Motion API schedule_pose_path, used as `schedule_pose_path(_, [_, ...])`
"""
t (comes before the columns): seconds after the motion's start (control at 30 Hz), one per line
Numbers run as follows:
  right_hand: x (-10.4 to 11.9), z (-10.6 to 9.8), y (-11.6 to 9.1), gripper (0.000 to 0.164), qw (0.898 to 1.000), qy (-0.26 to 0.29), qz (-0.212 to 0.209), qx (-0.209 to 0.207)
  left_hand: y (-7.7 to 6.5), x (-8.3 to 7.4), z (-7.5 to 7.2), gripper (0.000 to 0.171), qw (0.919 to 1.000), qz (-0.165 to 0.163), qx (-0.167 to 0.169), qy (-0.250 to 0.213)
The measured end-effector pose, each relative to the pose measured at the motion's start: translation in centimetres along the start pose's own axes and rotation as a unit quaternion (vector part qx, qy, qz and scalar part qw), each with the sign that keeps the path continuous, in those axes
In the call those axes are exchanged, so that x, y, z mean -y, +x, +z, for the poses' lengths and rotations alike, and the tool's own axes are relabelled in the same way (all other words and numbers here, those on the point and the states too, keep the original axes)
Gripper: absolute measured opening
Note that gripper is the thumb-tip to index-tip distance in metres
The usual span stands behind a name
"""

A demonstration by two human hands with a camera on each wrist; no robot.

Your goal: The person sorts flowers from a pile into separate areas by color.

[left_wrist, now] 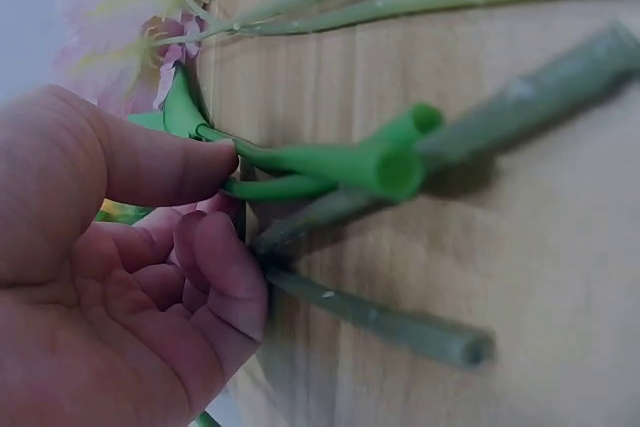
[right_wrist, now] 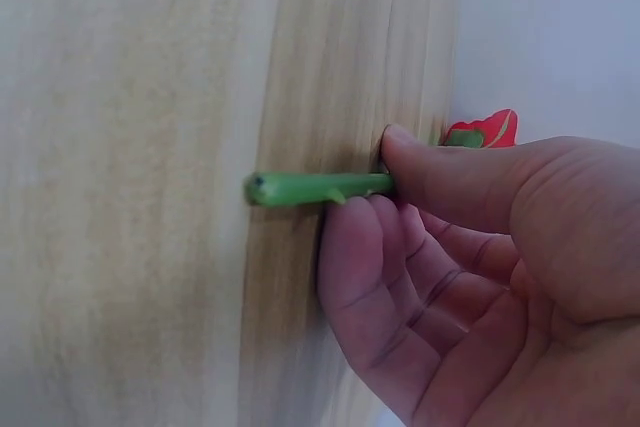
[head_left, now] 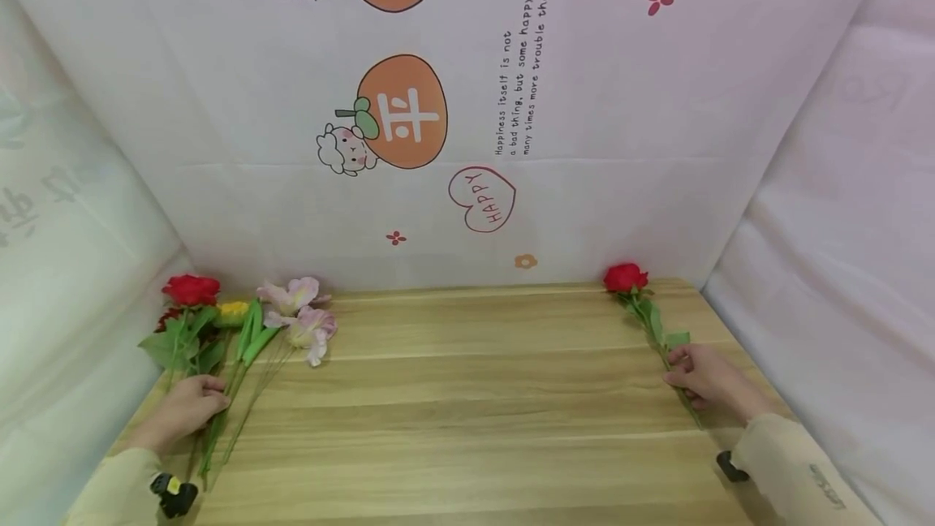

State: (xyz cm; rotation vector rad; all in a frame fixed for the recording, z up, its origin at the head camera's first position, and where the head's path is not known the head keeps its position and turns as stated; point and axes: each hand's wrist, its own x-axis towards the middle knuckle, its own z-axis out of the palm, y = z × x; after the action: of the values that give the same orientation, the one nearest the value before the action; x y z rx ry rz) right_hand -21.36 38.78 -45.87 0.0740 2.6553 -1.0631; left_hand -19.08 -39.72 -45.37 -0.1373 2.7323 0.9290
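On the left, my left hand (head_left: 191,406) pinches bright green flower stems (left_wrist: 320,162) between thumb and fingers. Beyond it lie a red rose (head_left: 191,290), a darker red bloom (head_left: 168,316), a yellow flower (head_left: 234,312) and pale pink flowers (head_left: 310,327). Duller green stems (left_wrist: 385,322) pass close to the fingertips; whether these are held too, I cannot tell. Over at the right, my right hand (head_left: 704,380) holds a single red rose (head_left: 626,277) by its stem (right_wrist: 315,188), the bloom pointing to the back of the table. The cut end sticks out past thumb and fingers.
A wood-grain table (head_left: 467,396) lies beneath both hands. White printed cloth (head_left: 584,185) rises along its back edge, and more white cloth (head_left: 840,209) hangs at the sides. The pink flowers' thin stems (head_left: 256,404) stretch over the wood right of the left hand.
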Motion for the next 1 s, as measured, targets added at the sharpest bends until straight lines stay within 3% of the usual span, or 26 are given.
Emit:
schedule_pose_path(0.37, [-0.1, -0.1, 0.5, 0.043, 1.000, -0.002, 0.011, 0.005, 0.4, 0.4, -0.1, 0.049, 0.9992, -0.021, 0.011, -0.033])
schedule_pose_path(0.67, [-0.4, -0.6, 0.3, 0.043, 1.000, -0.027, -0.010, 0.004, 0.1, 0.6, -0.1, 0.054, 0.9972, -0.028, 0.002, -0.070])
schedule_pose_path(0.87, [0.0, -0.7, 0.2, 0.048, 0.998, -0.051, -0.037, 0.002, -0.5, 0.8, -1.2, 0.057, 0.9986, -0.020, -0.008, -0.048])
schedule_pose_path(1.0, [0.3, -0.9, -0.3, 0.050, 0.995, -0.078, -0.054, -0.001, -0.9, 0.3, -1.7, 0.057, 0.9972, -0.012, -0.019, -0.071])
